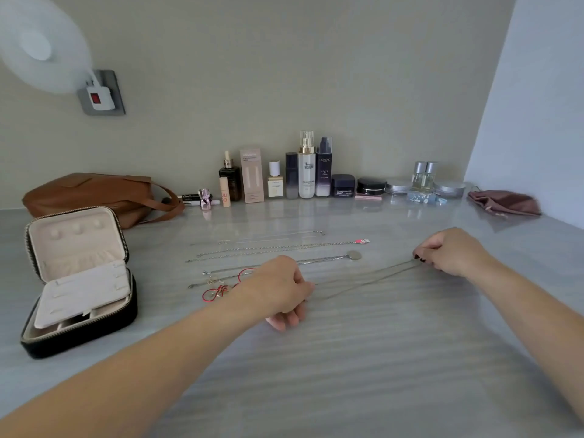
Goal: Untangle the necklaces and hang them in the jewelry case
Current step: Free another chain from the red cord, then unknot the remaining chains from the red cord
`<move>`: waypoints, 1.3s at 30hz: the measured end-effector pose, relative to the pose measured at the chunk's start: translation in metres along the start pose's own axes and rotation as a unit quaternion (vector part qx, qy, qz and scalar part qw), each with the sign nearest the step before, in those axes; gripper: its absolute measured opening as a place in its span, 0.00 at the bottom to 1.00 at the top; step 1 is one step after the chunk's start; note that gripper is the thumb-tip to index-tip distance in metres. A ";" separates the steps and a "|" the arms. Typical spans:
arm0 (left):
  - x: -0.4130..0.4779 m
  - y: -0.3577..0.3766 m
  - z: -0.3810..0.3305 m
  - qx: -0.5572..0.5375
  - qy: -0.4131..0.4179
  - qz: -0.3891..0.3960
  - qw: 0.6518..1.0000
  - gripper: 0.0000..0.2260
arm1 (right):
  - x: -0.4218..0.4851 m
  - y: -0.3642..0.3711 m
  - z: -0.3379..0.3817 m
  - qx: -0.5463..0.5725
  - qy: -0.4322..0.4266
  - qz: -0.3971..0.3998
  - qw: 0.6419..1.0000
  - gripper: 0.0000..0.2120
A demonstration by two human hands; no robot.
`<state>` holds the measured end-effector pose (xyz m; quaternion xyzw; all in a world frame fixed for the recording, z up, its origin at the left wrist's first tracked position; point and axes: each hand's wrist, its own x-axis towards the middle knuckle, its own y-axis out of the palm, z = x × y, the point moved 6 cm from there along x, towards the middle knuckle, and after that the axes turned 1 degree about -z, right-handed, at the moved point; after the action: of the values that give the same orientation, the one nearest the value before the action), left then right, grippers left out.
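Observation:
A thin silver chain necklace is stretched in a line over the grey table between my two hands. My left hand pinches its near-left end, and my right hand pinches its far-right end. Behind it several other silver necklaces lie straightened in rows, one with a round pendant, one with a pink tag. A red cord lies curled beside my left wrist. The open jewelry case, black outside and cream inside, stands at the left.
A brown leather bag lies behind the case. Cosmetic bottles and jars line the back wall. A mauve pouch sits at the back right. A wall socket with a plug is at the upper left.

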<state>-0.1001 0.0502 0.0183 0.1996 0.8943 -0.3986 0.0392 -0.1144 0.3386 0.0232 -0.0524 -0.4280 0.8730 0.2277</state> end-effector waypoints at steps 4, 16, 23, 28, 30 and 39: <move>0.001 -0.001 0.000 0.013 -0.004 -0.002 1.000 0.09 | 0.000 -0.003 -0.002 -0.004 -0.010 -0.018 1.000 0.04; -0.010 -0.020 0.018 0.066 0.004 -0.031 0.997 0.05 | 0.001 -0.003 -0.001 -0.054 -0.038 -0.057 0.996 0.03; -0.033 -0.047 0.024 0.087 0.027 -0.036 0.995 0.04 | -0.026 0.014 0.070 -0.091 -0.157 -0.042 0.982 0.04; -0.025 -0.098 0.043 0.027 0.030 -0.114 0.993 0.03 | -0.068 0.067 0.150 -0.100 -0.256 0.077 0.958 0.05; -0.020 -0.103 0.052 0.016 0.026 -0.102 0.994 0.03 | -0.081 0.086 0.175 -0.099 -0.282 0.123 0.946 0.05; -0.020 -0.091 0.068 0.143 0.132 -0.090 0.977 0.07 | -0.108 0.131 0.206 -0.038 -0.312 0.161 0.935 0.05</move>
<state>-0.1232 -0.0602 0.0400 0.1725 0.8395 -0.4948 -0.1439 -0.1235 0.0727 0.0407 0.1462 -0.4959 0.8536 -0.0634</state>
